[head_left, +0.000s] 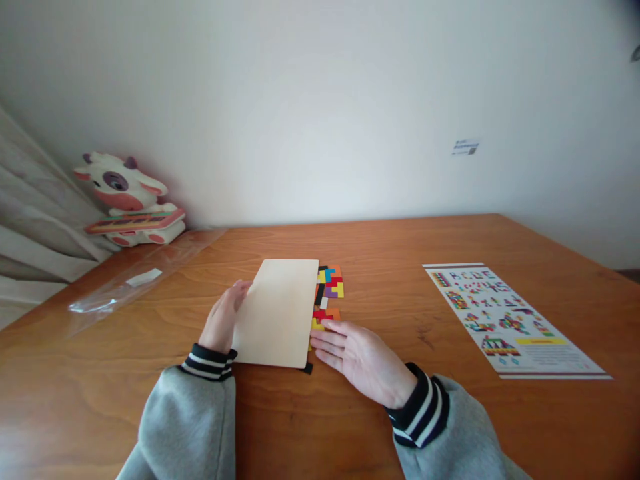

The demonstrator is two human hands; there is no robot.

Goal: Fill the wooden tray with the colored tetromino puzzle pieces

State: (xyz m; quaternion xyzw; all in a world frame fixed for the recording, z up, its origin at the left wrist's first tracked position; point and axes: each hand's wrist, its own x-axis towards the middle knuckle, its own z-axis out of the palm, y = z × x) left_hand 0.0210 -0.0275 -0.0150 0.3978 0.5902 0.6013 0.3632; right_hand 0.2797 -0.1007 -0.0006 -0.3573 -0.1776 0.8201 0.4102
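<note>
A plain pale wooden board (277, 313) lies over several colourful block puzzle pieces (333, 283), which stick out along its right side. My left hand (223, 317) is at the board's left edge, its fingers stretched out against that edge; the fingertips are partly hidden. My right hand (363, 357) is spread with the palm turned toward the board, its fingertips touching or very near the red and yellow pieces at the lower right. One black piece (308, 368) peeks out below the board's lower right corner.
To the right lies a printed sheet (520, 327) with coloured pattern pictures. A clear plastic bag (150, 277) rests at the left on the wooden table (370, 433). Behind it stands a cow-shaped toy keyboard (133, 200), beside a curtain (40, 220).
</note>
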